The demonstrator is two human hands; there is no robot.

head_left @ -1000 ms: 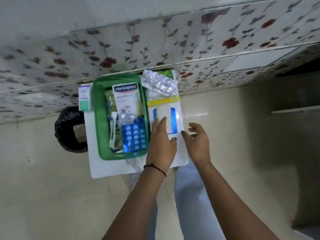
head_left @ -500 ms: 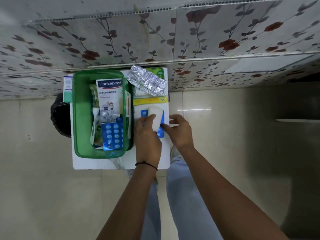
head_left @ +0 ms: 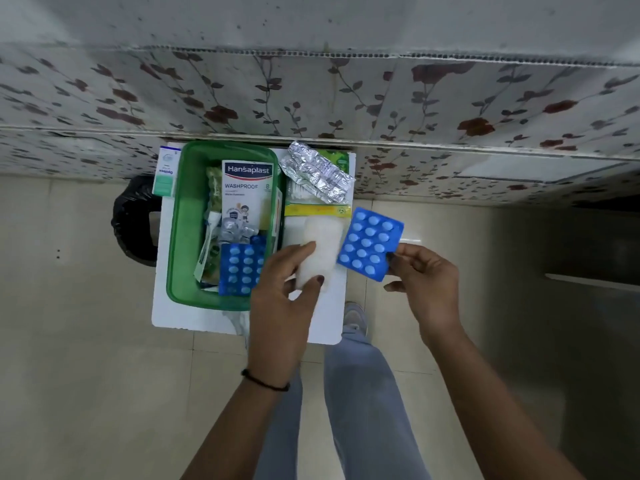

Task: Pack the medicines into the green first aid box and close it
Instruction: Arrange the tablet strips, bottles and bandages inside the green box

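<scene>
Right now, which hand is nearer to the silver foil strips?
Right. The right hand is below the silver foil strips, holding a blue blister pack; the left hand is lower still.

black bin [head_left: 133, 220] half behind table [head_left: 194, 320], eye-drop carton [head_left: 165, 173] print perhaps illegible

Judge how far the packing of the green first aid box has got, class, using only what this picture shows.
Done: the green box already holds a Hansaplast pack and a blue blister strip. In hand: the left hand grips a white roll; the right hand holds another blue strip. Left: the silver strips and the small carton lie outside, and no lid is visible.
</scene>
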